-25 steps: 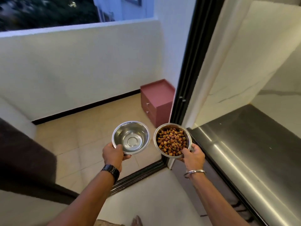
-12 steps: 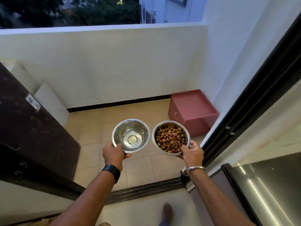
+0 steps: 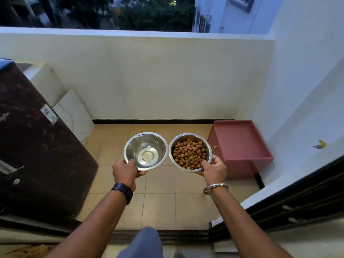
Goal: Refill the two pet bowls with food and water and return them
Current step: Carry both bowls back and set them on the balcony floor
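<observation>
I carry two steel pet bowls side by side in front of me, above the tiled balcony floor [image 3: 162, 198]. My left hand [image 3: 126, 173] grips the near rim of the water bowl [image 3: 146, 150]; its inside is shiny and looks to hold clear water. My right hand [image 3: 214, 170] grips the near rim of the food bowl [image 3: 189, 152], which is full of brown kibble. The two rims almost touch and both bowls are level.
A pink low cabinet [image 3: 240, 146] stands in the balcony's right corner. A dark brown appliance [image 3: 37, 151] fills the left side, white slabs [image 3: 74, 116] lean behind it. The black sliding-door frame [image 3: 290, 207] and its floor track [image 3: 162, 237] lie just ahead. My knee [image 3: 145, 243] is raised.
I have walked and turned toward the balcony doorway; the view now faces the balcony square on. Both bowls stay held the same way in front of me.
</observation>
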A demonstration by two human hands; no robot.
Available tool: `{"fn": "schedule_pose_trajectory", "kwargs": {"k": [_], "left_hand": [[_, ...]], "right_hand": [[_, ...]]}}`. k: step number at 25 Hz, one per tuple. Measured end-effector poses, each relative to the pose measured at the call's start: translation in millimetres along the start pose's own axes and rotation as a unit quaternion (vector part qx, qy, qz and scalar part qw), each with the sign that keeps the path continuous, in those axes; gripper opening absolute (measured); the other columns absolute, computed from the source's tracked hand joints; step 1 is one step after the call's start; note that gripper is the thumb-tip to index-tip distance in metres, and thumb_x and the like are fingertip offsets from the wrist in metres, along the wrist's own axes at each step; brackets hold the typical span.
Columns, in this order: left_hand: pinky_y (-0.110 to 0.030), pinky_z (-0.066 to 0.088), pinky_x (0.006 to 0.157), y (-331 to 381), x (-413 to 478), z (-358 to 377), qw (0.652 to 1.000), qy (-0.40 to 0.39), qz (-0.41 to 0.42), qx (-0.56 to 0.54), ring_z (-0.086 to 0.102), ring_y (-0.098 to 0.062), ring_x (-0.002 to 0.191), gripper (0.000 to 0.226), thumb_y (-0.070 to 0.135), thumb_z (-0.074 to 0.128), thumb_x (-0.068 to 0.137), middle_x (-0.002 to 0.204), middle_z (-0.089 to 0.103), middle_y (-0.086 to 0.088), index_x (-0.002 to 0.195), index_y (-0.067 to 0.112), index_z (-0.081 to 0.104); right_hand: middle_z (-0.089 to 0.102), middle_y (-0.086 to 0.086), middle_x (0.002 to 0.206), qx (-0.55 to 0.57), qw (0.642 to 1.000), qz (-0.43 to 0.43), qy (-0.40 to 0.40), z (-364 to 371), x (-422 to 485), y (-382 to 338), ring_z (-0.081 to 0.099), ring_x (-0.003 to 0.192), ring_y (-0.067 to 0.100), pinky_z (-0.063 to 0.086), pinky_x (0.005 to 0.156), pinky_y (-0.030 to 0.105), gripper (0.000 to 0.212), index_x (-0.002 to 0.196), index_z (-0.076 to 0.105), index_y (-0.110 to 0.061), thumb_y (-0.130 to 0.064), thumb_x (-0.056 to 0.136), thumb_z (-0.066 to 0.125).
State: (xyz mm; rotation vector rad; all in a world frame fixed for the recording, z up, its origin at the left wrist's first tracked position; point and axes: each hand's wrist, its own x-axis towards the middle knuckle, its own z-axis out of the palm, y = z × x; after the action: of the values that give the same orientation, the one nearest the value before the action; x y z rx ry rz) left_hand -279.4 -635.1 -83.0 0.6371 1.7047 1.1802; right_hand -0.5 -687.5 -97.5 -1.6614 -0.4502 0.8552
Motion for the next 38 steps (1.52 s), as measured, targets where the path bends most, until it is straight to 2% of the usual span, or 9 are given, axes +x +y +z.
{"fn": "schedule_pose_trajectory", "kwargs": {"k": [8, 12, 16, 18, 23, 27, 30, 34, 38], "left_hand": [[-0.032, 0.063, 0.047, 31, 68, 67, 1.0, 0.01, -0.007, -0.008, 0.071, -0.035, 0.063, 0.027, -0.008, 0.054, 0.096, 0.096, 0.069, -0.02, 0.115, 0.002, 0.07], [-0.032, 0.063, 0.048, 40, 125, 104, 1.0, 0.017, -0.007, 0.002, 0.068, -0.021, 0.044, 0.026, -0.009, 0.052, 0.093, 0.083, 0.065, -0.014, 0.108, 0.003, 0.071], [-0.035, 0.064, 0.049, 60, 183, 137, 1.0, 0.011, 0.008, 0.005, 0.067, -0.018, 0.047, 0.03, -0.01, 0.052, 0.092, 0.082, 0.065, -0.012, 0.104, 0.01, 0.071], [-0.036, 0.064, 0.05, 72, 207, 151, 1.0, 0.005, 0.009, -0.001, 0.067, -0.021, 0.053, 0.03, -0.009, 0.053, 0.092, 0.084, 0.067, -0.013, 0.106, 0.009, 0.071], [-0.033, 0.064, 0.048, 97, 263, 191, 1.0, 0.006, 0.006, 0.003, 0.07, -0.036, 0.068, 0.029, -0.009, 0.052, 0.093, 0.093, 0.07, -0.018, 0.106, 0.009, 0.071], [-0.032, 0.063, 0.047, 104, 302, 225, 1.0, 0.008, -0.01, 0.003, 0.069, -0.032, 0.066, 0.028, -0.009, 0.052, 0.094, 0.093, 0.068, -0.017, 0.108, 0.007, 0.07], [-0.031, 0.062, 0.047, 103, 321, 252, 1.0, 0.013, -0.021, 0.015, 0.07, -0.031, 0.065, 0.026, -0.009, 0.052, 0.096, 0.095, 0.069, -0.018, 0.109, 0.005, 0.069], [-0.033, 0.064, 0.047, 92, 354, 286, 0.999, 0.021, -0.032, 0.02, 0.07, -0.031, 0.068, 0.03, -0.009, 0.052, 0.096, 0.094, 0.071, -0.018, 0.115, 0.007, 0.069], [-0.031, 0.062, 0.046, 62, 391, 311, 0.998, 0.029, -0.041, 0.04, 0.067, -0.029, 0.066, 0.028, -0.008, 0.052, 0.097, 0.088, 0.07, -0.016, 0.109, 0.011, 0.069]], "right_hand": [[0.082, 0.012, 0.092, 0.008, 1.0, -0.004, -0.012, 46, 94, -31, 0.083, 0.069, 0.022, 0.067, 0.054, 0.036, 0.031, 0.114, 0.075, -0.015, 0.001, 0.088, 0.07], [0.082, 0.015, 0.096, -0.004, 1.0, -0.005, -0.02, 79, 153, -38, 0.084, 0.082, 0.033, 0.07, 0.064, 0.047, 0.031, 0.119, 0.075, -0.011, 0.0, 0.09, 0.07], [0.081, 0.018, 0.102, -0.012, 1.0, 0.008, -0.007, 117, 208, -46, 0.083, 0.087, 0.035, 0.069, 0.071, 0.057, 0.034, 0.122, 0.074, -0.01, 0.002, 0.09, 0.068], [0.081, 0.02, 0.103, 0.0, 1.0, 0.014, -0.002, 135, 232, -53, 0.083, 0.087, 0.036, 0.069, 0.07, 0.056, 0.036, 0.123, 0.073, -0.009, 0.003, 0.09, 0.067], [0.082, 0.017, 0.099, -0.001, 1.0, 0.018, 0.008, 177, 288, -73, 0.083, 0.082, 0.033, 0.069, 0.06, 0.043, 0.035, 0.119, 0.075, -0.014, 0.002, 0.089, 0.067], [0.083, 0.015, 0.098, 0.002, 1.0, 0.029, -0.005, 201, 333, -82, 0.084, 0.078, 0.028, 0.068, 0.059, 0.042, 0.038, 0.122, 0.073, -0.014, 0.002, 0.088, 0.067], [0.083, 0.014, 0.097, 0.001, 0.999, 0.04, -0.011, 215, 367, -78, 0.084, 0.079, 0.028, 0.068, 0.059, 0.042, 0.038, 0.114, 0.073, -0.022, 0.004, 0.087, 0.067], [0.084, 0.013, 0.096, 0.002, 0.998, 0.055, -0.025, 233, 409, -60, 0.084, 0.083, 0.03, 0.068, 0.058, 0.04, 0.043, 0.124, 0.07, -0.016, 0.006, 0.088, 0.065], [0.082, 0.019, 0.105, 0.001, 0.997, 0.078, -0.025, 248, 448, -27, 0.083, 0.087, 0.033, 0.068, 0.059, 0.041, 0.046, 0.13, 0.066, -0.011, 0.009, 0.089, 0.063]]}}
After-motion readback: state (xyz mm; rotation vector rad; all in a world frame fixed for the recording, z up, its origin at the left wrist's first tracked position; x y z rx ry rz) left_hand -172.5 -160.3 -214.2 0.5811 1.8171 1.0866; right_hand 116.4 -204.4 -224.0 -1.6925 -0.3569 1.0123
